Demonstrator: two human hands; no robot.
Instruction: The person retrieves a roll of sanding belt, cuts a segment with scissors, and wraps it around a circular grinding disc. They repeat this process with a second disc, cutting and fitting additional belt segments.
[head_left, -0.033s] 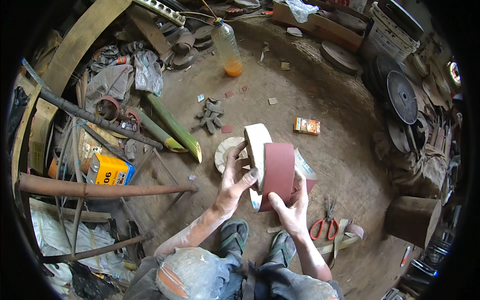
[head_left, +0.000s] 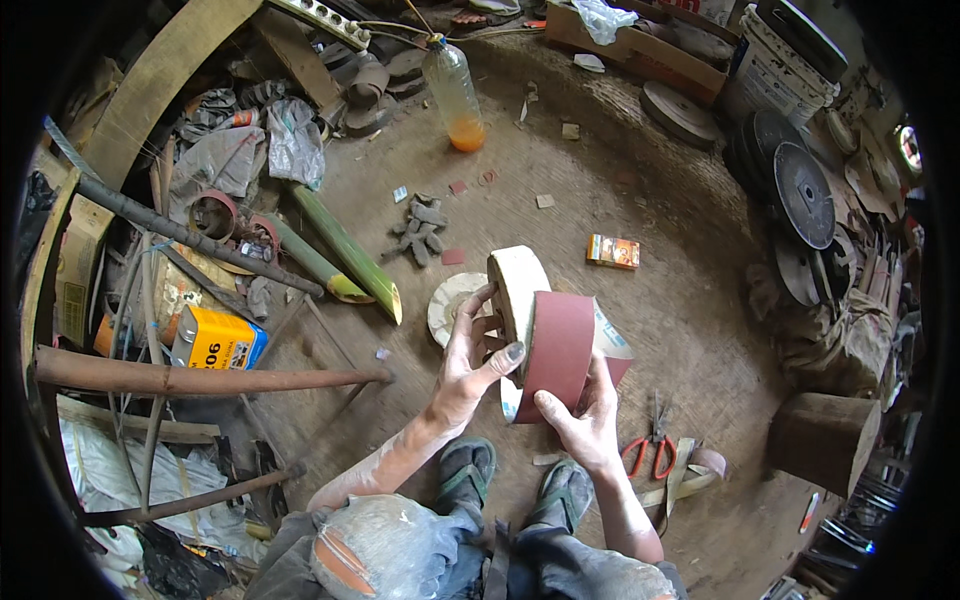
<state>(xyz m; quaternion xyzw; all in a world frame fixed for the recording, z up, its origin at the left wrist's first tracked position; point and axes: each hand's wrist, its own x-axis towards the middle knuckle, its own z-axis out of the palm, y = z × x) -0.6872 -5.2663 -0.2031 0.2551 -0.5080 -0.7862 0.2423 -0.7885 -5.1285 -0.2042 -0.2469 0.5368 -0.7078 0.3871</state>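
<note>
Our left hand (head_left: 462, 372) and right hand (head_left: 585, 425) both grip one wheel (head_left: 517, 290) and one red strip (head_left: 556, 352), unchanged; one scissors (head_left: 650, 450) at four o'clock.

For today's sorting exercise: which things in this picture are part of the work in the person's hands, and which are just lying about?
In the work:
- left hand and right hand
- pale thick disc held on edge
- reddish-brown abrasive strip laid around its rim

Lying about:
- red-handled scissors
- grey gloves
- plastic bottle of orange liquid
- green bamboo pieces
- yellow can
- small orange box

Dirt floor (head_left: 620, 180) (scissors (head_left: 650, 450), gloves (head_left: 422, 230))
</note>
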